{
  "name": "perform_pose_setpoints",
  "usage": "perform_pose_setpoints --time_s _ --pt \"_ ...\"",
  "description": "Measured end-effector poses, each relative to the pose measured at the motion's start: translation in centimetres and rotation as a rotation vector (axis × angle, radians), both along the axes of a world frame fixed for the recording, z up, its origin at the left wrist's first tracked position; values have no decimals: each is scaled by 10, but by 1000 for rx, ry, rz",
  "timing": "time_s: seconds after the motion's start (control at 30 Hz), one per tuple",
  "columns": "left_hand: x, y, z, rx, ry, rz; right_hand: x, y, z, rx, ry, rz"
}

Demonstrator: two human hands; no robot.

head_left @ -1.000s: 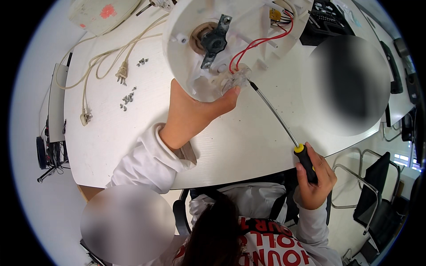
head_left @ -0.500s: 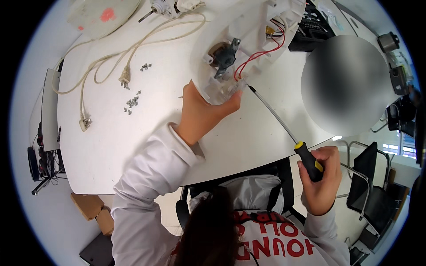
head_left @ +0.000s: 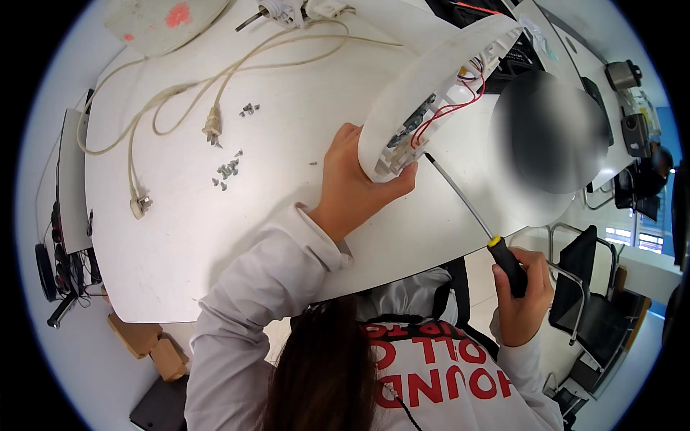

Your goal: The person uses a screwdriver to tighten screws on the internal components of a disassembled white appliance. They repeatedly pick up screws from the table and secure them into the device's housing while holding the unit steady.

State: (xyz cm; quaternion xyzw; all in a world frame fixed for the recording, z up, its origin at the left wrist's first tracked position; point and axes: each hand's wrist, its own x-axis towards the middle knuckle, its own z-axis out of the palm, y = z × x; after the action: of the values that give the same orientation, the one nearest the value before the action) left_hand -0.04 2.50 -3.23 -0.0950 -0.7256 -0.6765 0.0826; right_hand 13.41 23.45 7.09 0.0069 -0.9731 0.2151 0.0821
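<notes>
A white oval plastic housing (head_left: pixel 402 72) is tipped on edge, its hollow side turned to the right. My left hand (head_left: pixel 359 179) is closed round its near end, thumb on the inner side. Red wires (head_left: pixel 453 108) loop inside it beside a dark metal part that shows only edge-on. In my right hand (head_left: pixel 525 294) is a screwdriver (head_left: pixel 468 205), gripped by its black and yellow handle. The blade points up and left, with its tip close to the housing's near end; whether it touches, I cannot tell.
Loose screws (head_left: pixel 227 169) lie left of my left hand, with a smaller group (head_left: pixel 249 110) behind. A beige cord with a plug (head_left: pixel 212 128) winds across the table. At the back are a motor-like part (head_left: pixel 284 13) and a black tool case (head_left: pixel 512 66). A blurred grey round shape (head_left: pixel 550 136) covers the right side.
The housing has turned from showing its open inside to standing more on edge, and has shifted right with my left hand. The screwdriver's tip has stayed near it.
</notes>
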Motion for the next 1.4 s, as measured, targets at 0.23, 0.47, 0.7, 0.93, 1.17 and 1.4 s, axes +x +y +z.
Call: perform_pose_setpoints --time_s 0.23,0.47,0.7,0.93,1.17,1.4 --pt "-1 0 -2 -19 19 3 -10 5 8 32 -48 -55" --pt "-1 0 -1 -18 42 16 -16 31 -2 -179 -211 -30" --pt "0 -1 -4 3 -3 33 -24 32 -12 -330 -152 -148" --pt "0 -1 -2 15 -21 10 -17 36 -21 -178 -70 -63" --pt "0 1 -4 59 29 40 -17 28 -18 -168 -182 -20" --pt "0 0 -5 32 11 31 -20 35 -19 -181 -64 31"
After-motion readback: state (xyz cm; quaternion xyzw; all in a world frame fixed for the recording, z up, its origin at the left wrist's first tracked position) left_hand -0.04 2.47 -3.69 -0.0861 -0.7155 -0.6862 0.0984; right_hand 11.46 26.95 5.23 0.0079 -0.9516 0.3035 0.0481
